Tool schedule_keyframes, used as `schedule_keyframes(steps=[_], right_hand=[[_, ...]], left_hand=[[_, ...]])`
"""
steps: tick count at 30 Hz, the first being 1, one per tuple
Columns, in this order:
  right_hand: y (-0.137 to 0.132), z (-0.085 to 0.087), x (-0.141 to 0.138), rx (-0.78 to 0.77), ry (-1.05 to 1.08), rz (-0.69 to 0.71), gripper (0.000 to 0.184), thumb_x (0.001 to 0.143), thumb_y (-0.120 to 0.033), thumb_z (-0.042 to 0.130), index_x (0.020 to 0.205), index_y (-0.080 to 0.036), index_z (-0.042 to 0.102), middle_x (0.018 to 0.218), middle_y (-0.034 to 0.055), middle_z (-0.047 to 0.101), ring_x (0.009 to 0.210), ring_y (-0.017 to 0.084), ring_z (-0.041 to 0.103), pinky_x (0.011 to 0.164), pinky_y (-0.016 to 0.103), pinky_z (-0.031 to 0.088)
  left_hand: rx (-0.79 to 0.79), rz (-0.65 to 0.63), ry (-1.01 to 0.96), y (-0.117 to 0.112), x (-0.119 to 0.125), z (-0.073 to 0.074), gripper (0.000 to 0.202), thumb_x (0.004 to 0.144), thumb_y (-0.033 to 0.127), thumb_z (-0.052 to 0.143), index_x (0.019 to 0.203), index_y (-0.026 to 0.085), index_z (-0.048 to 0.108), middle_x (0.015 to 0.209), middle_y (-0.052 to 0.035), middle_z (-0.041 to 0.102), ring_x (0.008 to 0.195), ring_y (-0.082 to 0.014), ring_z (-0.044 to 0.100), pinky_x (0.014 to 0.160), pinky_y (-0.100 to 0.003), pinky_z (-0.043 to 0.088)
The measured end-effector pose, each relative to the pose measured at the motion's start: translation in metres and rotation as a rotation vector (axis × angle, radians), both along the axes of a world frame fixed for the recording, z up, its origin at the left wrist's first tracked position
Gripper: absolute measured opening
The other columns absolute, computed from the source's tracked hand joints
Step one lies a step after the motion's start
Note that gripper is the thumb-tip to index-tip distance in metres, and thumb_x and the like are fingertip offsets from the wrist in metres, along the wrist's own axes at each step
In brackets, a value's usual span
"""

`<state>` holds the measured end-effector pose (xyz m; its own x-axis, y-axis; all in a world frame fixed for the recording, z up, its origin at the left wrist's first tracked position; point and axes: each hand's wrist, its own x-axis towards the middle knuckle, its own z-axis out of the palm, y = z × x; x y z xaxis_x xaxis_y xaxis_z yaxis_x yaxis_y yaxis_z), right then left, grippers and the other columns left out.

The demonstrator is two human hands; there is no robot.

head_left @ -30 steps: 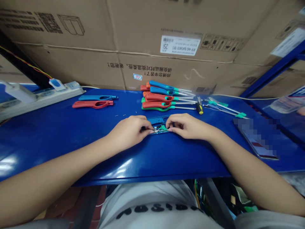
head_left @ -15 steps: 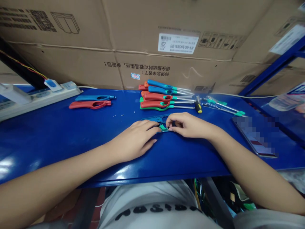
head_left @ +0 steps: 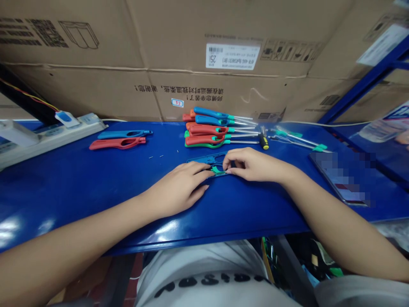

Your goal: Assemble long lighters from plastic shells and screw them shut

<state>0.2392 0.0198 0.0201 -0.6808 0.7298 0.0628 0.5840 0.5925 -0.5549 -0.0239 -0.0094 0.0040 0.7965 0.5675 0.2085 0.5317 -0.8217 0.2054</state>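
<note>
My left hand (head_left: 182, 185) rests over the left part of an open blue lighter casing half, its fingertips pressing near a green trigger (head_left: 217, 170). From the right, my right hand (head_left: 251, 164) reaches to the same casing with thumb and index finger pinched by the trigger; what they hold is too small to tell. Just behind lies a second blue casing half (head_left: 204, 159), flat on the table, partly covered by the right fingers. Most of the nearer half is hidden under both hands.
Several red, blue and green stick lighters (head_left: 207, 129) lie behind my hands, beside a yellow-black hammer (head_left: 263, 141). Blue (head_left: 111, 134) and red (head_left: 111, 144) handles lie left, near a power strip (head_left: 57, 134). Metal tubes (head_left: 306, 143) and a phone (head_left: 337, 181) are right. Small pins (head_left: 161, 156) lie loose. Cardboard (head_left: 179, 38) stands behind.
The view has shifted slightly. Both hands stay at the blue casing in nearly the same pose, and nothing else on the table has visibly moved.
</note>
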Motion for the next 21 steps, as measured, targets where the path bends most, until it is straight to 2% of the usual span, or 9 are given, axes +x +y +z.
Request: schedule_keyframes(steps=[5,9,12,15,21], right_hand=[[0.002,-0.001,0.000,-0.021,0.047,0.036,0.014,0.087,-0.013,0.062,0.099,-0.018,0.068,0.095,0.0042,0.069,0.070,0.013,0.055,0.062,0.026,0.044],[0.007,-0.006,0.001,0.117,0.106,-0.012,0.014,0.090,-0.016,0.060,0.102,-0.018,0.067,0.097,0.0054,0.065,0.068,0.013,0.053,0.062,0.027,0.044],[0.010,-0.011,0.003,0.236,0.005,-0.094,0.016,0.092,-0.017,0.056,0.105,-0.019,0.066,0.105,0.0074,0.064,0.078,0.016,0.058,0.070,0.029,0.046],[0.010,-0.013,0.004,0.247,-0.104,-0.130,0.016,0.092,-0.020,0.059,0.106,-0.020,0.066,0.114,0.0082,0.060,0.084,0.017,0.059,0.073,0.031,0.046],[0.009,-0.007,0.005,0.359,-0.072,-0.152,0.008,0.093,-0.027,0.061,0.096,-0.020,0.063,0.107,0.0091,0.062,0.098,0.023,0.059,0.080,0.034,0.047]], left_hand=[[-0.010,0.001,-0.009,0.000,0.000,-0.001,0.036,0.100,0.026,0.050,0.133,0.018,0.062,0.138,-0.0148,0.062,0.126,-0.0309,0.059,0.106,-0.050,0.050],[-0.023,-0.008,-0.046,0.004,-0.002,-0.005,0.038,0.100,0.015,0.044,0.132,0.019,0.064,0.137,-0.0149,0.063,0.125,-0.0291,0.060,0.105,-0.051,0.051],[-0.016,-0.032,-0.071,0.007,-0.004,-0.009,0.041,0.099,0.011,0.041,0.133,0.020,0.063,0.139,-0.0133,0.062,0.127,-0.0272,0.059,0.106,-0.048,0.051],[-0.030,-0.054,-0.092,0.009,-0.004,-0.012,0.040,0.100,0.011,0.041,0.133,0.020,0.063,0.139,-0.0125,0.062,0.128,-0.0256,0.059,0.106,-0.045,0.052],[-0.063,-0.038,-0.170,0.008,-0.002,-0.006,0.035,0.102,0.018,0.045,0.130,0.022,0.064,0.137,-0.0114,0.062,0.125,-0.0244,0.061,0.105,-0.043,0.053]])
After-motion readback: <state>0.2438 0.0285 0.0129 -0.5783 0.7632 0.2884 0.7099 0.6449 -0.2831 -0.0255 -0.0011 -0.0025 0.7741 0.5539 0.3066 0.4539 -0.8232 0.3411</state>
